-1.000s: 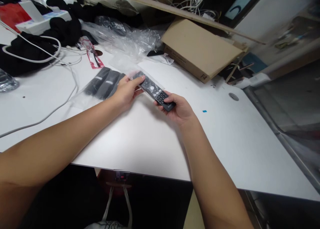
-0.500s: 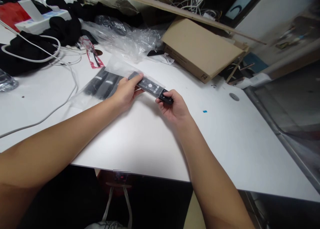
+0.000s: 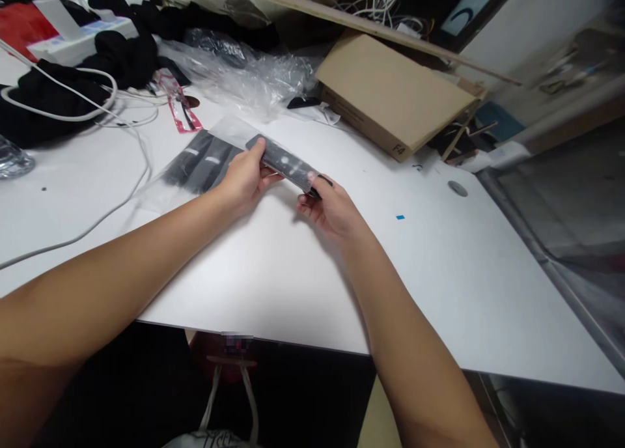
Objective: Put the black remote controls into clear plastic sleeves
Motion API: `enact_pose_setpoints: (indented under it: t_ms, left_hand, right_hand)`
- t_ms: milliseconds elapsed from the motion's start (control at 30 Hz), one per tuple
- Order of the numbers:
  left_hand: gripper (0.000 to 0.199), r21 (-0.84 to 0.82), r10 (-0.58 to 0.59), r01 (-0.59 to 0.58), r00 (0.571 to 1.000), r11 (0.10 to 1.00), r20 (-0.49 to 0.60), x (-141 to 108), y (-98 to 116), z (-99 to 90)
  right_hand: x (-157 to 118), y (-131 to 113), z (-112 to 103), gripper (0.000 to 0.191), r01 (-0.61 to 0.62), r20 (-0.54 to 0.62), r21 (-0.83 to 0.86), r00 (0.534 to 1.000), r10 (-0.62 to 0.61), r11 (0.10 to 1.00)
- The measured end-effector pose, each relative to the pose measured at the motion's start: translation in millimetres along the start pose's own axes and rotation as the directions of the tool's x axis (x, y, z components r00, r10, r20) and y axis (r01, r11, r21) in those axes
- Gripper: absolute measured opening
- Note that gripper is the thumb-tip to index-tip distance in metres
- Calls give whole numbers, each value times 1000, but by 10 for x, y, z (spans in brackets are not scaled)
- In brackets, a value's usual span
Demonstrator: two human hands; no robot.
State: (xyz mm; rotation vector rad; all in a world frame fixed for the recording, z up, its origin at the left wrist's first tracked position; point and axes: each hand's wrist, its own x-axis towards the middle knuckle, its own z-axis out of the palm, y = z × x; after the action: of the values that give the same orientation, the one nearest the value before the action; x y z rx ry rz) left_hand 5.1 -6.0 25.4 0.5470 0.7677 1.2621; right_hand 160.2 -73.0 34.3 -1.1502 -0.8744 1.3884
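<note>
- The black remote control (image 3: 280,156) is up over the white table (image 3: 244,272), between the two hands. Most of it sits inside a thin, see-through bag (image 3: 229,129). Its dark end pokes out by the right hand.
- The left hand (image 3: 244,180) is clamped on the far end, through the bag. Its thumb presses on top and other fingers are underneath.
- The right hand (image 3: 336,208) is clamped on the near end. Its thumb is on top; the other fingers curl below, partly hidden.
- The remote looks light and stiff, so it should not bend. It is likely hard plastic, and a big drop might crack it.
- The bag looks soft, floppy and slippery. It could crinkle or tear if pulled hard.
- Good spots to hold are the long sides or the two ends. A gentle pinch should do, and hard pushing could press the buttons.
- More bagged black things (image 3: 198,163) lie beside the left hand.
</note>
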Motion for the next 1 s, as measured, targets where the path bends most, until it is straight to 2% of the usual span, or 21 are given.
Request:
enact_pose_setpoints:
  t_ms: [233,367,600,733,1000]
  left_hand:
    - [21,-34,-25,25,1000,999,14,-31,8,16]
    - [24,-49,-40,41,999,998,23,-12,8,-1]
    - [23,-56,-28,30,999,998,30,40,8,-53]
    - [22,-45,-27,30,998,999,55,41,29,-55]
    - [20,-24,-12,13,998,1000,58,69,32,-70]
  right_hand:
    - [-8,31,-11,42,-15,97,-7,995,15,1000]
    - [-9,35,-18,42,-1,78,-37,997,4,999]
    - [-58,-37,-24,27,-56,146,24,988,52,998]
    - [-67,-63,-29,26,-29,66,21,997,28,999]
    - [-30,-26,-46,42,-31,-34,-11,999,30,999]
